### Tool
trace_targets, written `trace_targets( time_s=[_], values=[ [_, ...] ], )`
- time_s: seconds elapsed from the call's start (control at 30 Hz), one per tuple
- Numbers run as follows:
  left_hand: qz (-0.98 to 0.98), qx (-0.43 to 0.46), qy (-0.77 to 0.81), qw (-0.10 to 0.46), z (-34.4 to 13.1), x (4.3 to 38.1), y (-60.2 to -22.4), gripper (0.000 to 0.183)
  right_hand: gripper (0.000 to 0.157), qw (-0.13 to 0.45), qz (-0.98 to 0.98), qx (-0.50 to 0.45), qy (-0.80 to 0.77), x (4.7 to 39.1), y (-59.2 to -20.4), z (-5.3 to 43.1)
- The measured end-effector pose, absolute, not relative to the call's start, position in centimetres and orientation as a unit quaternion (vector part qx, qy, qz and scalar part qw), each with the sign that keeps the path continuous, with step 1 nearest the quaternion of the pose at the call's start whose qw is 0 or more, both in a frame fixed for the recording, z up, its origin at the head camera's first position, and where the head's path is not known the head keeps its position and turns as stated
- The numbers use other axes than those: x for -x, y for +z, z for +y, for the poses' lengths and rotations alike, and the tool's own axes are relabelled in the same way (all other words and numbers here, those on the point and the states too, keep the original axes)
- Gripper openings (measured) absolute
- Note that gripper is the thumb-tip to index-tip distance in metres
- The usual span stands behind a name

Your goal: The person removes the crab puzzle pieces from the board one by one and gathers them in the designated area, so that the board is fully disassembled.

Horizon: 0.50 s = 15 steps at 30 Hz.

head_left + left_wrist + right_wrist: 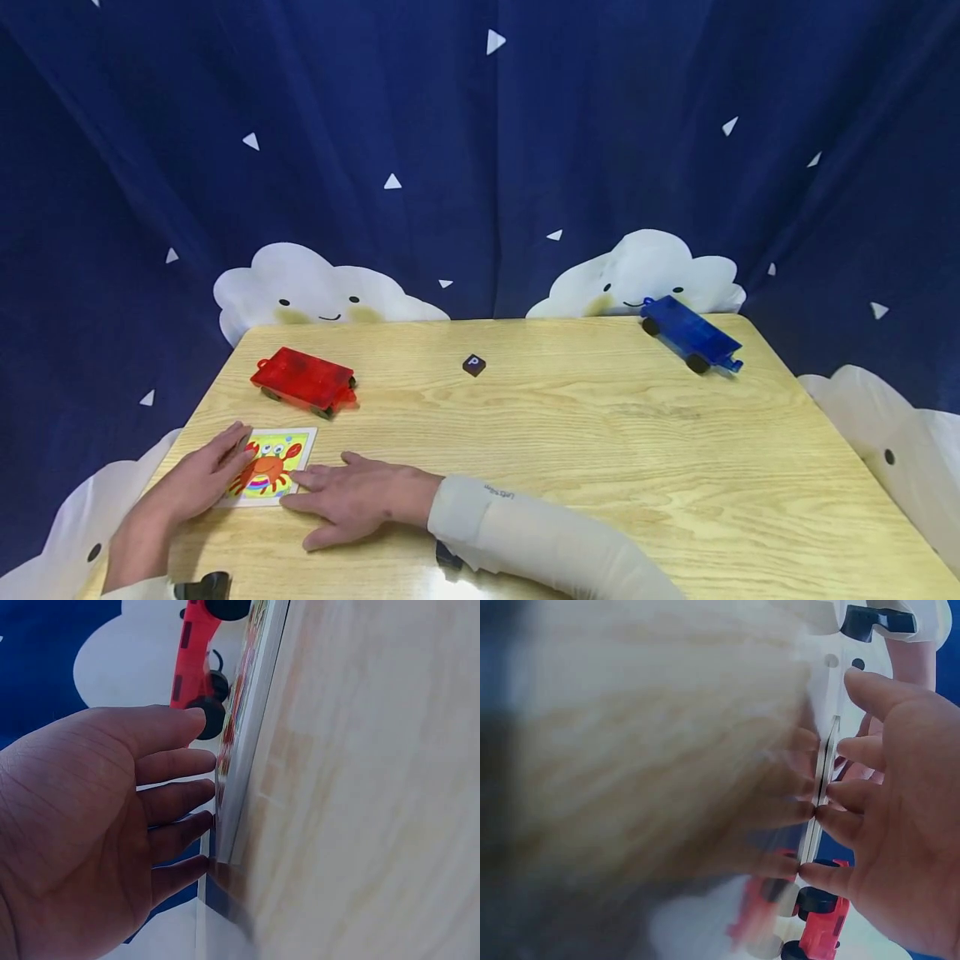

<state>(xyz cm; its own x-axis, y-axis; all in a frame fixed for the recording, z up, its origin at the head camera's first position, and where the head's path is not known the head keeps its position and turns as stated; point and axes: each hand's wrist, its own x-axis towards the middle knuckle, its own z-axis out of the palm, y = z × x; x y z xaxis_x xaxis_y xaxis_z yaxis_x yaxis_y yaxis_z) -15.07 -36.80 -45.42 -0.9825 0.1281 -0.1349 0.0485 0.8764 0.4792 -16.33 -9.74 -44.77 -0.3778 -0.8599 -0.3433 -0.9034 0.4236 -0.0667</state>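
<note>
A square picture tile with a cartoon crab on yellow, bordered in white, lies flat on the table near its left edge. My left hand is at the tile's left side, its fingers extended and covering part of that border. From the other side, my right hand has its spread fingertips at the tile's right edge. In the left wrist view, the fingertips of the left hand meet the tile's pale side. The right wrist view shows the right hand with straight fingers along the tile's thin edge.
A red toy wagon with black wheels stands just behind the tile. Near the back right corner is a blue toy wagon. A small dark piece marked P lies at the back middle. Behind the wooden table hangs a dark blue curtain.
</note>
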Motion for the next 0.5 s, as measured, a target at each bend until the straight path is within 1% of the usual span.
trace_targets(
  time_s=[0.2,0.5],
  values=[
    [0.967,-0.044,0.237,0.082,-36.93,15.11,-45.54,0.074,0.066,0.160,0.831,0.525,0.087,15.99,-44.74,-10.02],
    [0.970,-0.047,0.222,0.082,-36.24,15.24,-45.17,0.076,0.063,0.176,0.835,0.517,0.063,16.46,-44.61,-9.79]
  ],
)
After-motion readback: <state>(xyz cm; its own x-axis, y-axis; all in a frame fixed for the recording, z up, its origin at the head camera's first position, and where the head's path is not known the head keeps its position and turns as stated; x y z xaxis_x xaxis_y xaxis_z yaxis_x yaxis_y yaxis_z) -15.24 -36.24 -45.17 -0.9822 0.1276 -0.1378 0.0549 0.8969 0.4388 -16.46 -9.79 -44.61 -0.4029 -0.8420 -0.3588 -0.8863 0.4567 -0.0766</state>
